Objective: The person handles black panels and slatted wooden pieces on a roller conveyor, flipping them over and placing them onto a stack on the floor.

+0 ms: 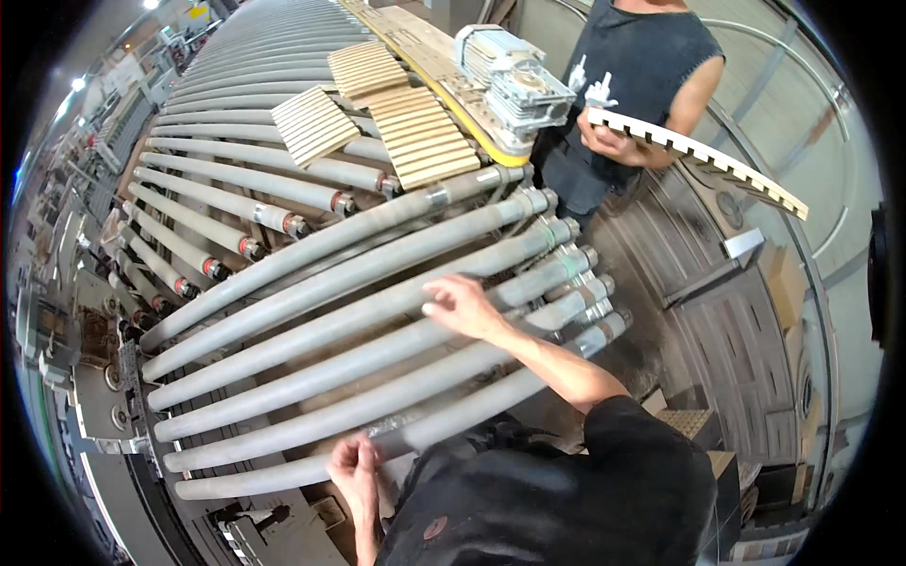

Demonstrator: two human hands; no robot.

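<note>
My right hand [462,307] is over the middle of a set of grey conveyor rollers [311,354], its fingers loosely bent and apart, with nothing in them. My left hand [356,470] is at the nearest roller [255,481], with its fingers curled together and nothing showing in them. Beyond both hands, several grooved wooden panels [425,137] lie partly overlapping on the far rollers, beside a yellow-edged beam [462,127]. Whether either hand touches a roller I cannot tell.
At the right, a co-worker [642,71] holds another grooved wooden board [698,156]. A grey motor [514,80] sits on the beam. Dark wooden pallets [722,321] are on the right. Machine parts [99,349] line the left side. Gaps lie between the rollers.
</note>
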